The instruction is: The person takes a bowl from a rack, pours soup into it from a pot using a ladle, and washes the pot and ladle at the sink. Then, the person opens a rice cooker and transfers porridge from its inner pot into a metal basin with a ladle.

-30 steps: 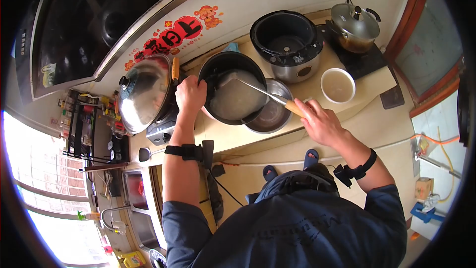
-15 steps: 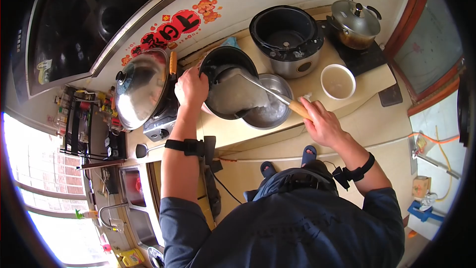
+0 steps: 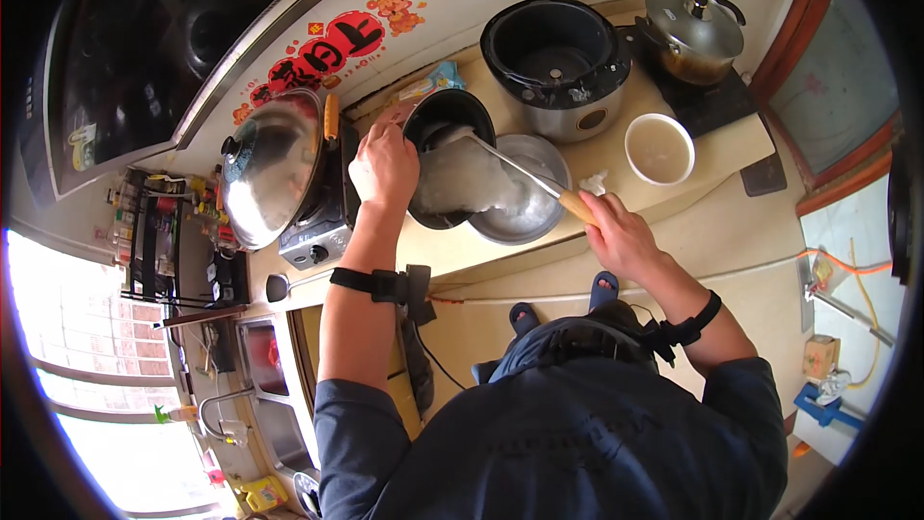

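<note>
My left hand (image 3: 384, 166) grips the left rim of a dark inner pot (image 3: 476, 114), which is tilted to the right over a metal bowl (image 3: 539, 221). Cloudy whitish contents (image 3: 462, 178) run from the pot into the bowl. My right hand (image 3: 621, 234) is closed round the wooden handle of a metal utensil (image 3: 525, 170); its far end reaches into the pot, and what shape it has there is hard to see. A white bowl of cloudy liquid (image 3: 659, 149) stands right of the metal bowl.
Behind stands an open rice cooker (image 3: 592, 114). A lidded pot (image 3: 695, 34) sits on a black cooktop at the back right. At left, a large domed lid (image 3: 274, 173) covers a pan on a gas stove (image 3: 318, 246). A spatula (image 3: 278, 287) lies near the sink (image 3: 279, 424).
The pot has tipped further to the right, and more of the whitish contents are in the metal bowl. My left hand has moved slightly right with the pot's rim.
</note>
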Motion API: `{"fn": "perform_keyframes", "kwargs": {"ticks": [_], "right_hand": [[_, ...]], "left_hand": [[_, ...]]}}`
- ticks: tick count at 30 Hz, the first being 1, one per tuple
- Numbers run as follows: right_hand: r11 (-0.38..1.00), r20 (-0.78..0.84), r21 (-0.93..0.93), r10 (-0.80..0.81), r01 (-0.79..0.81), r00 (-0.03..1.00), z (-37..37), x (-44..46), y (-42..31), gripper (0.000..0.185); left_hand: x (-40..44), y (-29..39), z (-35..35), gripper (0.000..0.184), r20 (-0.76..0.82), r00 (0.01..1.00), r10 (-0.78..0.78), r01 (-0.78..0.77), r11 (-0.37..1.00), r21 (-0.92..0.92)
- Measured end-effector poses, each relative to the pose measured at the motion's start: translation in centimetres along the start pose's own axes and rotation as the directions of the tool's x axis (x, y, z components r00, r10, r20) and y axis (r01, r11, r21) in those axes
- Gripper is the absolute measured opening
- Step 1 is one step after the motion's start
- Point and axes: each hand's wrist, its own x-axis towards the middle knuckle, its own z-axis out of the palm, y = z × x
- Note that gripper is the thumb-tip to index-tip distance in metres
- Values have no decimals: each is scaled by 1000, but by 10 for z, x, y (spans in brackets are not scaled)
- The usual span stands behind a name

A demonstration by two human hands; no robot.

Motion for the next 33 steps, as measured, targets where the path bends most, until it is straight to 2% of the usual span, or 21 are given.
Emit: {"fn": "perform_keyframes", "kwargs": {"ticks": [4, 6, 9, 13, 16, 18, 22, 24, 27, 28, 33], "right_hand": [[991, -33, -110, -84, 80, 996, 7, 9, -1, 48], [967, -128, -181, -205, 180, 970, 13, 19, -1, 49], [956, -177, -221, -232, 191, 956, 23, 33, -2, 48], [963, -184, -210, -208, 168, 961, 26, 42, -4, 49], [969, -131, -225, -130, 98, 983, 33, 40, 0, 47], [985, -73, -171, -31, 18, 997, 36, 34, 3, 47], [994, 16, -111, 16, -15, 1000, 36, 17, 5, 48], [992, 113, -120, -16, 29, 994, 36, 10, 6, 50], [991, 94, -122, -37, 49, 995, 20, 2, 2, 48], [992, 91, -122, -32, 43, 995, 17, 1, 1, 48], [988, -39, -88, -131, 127, 991, 21, 9, -5, 47]], "left_hand": [[1, 11, -2, 13, 13, 1000, 13, -13, 1000, 4], [3, 16, -2, 12, 22, 999, 29, -30, 999, 44], [4, 21, 0, 11, -5, 999, 54, -53, 997, 51], [3, 29, -2, 11, -4, 996, 90, -90, 993, 74], [-1, 35, -3, 10, -35, 995, 95, -93, 994, 49], [-3, 38, -2, 8, -70, 989, 128, -125, 991, 57], [-8, 42, 0, 6, -113, 980, 161, -156, 986, 58], [-11, 40, 3, 5, -141, 972, 186, -179, 982, 61], [-15, 36, 3, 6, -157, 965, 210, -205, 977, 52], [-14, 36, 2, 5, -202, 942, 267, -254, 963, 92], [-20, 31, -3, 4, -248, 905, 344, -336, 939, 78]]}}
